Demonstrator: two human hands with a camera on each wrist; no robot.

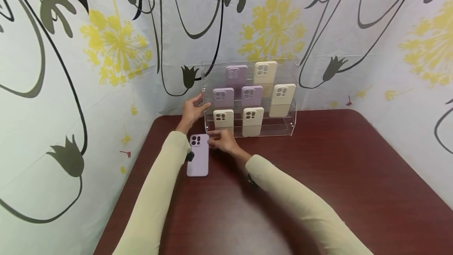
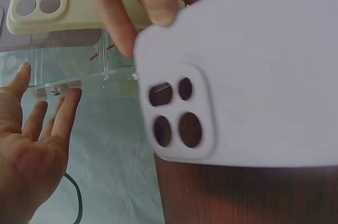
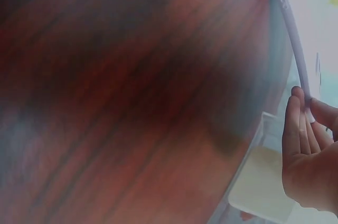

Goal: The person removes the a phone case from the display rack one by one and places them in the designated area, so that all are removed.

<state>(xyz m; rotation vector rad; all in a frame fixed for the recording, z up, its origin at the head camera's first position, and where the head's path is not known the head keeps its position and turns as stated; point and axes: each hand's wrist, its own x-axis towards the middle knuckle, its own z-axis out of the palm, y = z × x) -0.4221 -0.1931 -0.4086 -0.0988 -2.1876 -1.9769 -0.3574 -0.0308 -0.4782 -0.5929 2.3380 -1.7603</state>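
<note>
A lavender phone case [image 1: 199, 162] with camera cutouts hangs back side up over the table's left part. My right hand [image 1: 224, 143] pinches it at its top right corner; in the right wrist view, thumb and fingers [image 3: 297, 129] meet on the end of the case [image 3: 296, 34]. Beyond it stands a clear acrylic tiered display stand [image 1: 279, 129]. My left hand [image 1: 192, 111] holds the stand's left side panel, thumb toward the inside. In the left wrist view, that hand [image 2: 34, 155] has its fingertips at the panel's edge, close to a small screw.
Lavender cases [image 1: 251, 95] and cream cases [image 1: 253, 121] lean on the stand's three tiers. The dark red wooden table [image 1: 318, 160] extends to the right and front. A floral-printed cloth [image 1: 226, 30] hangs right behind the stand and along both sides.
</note>
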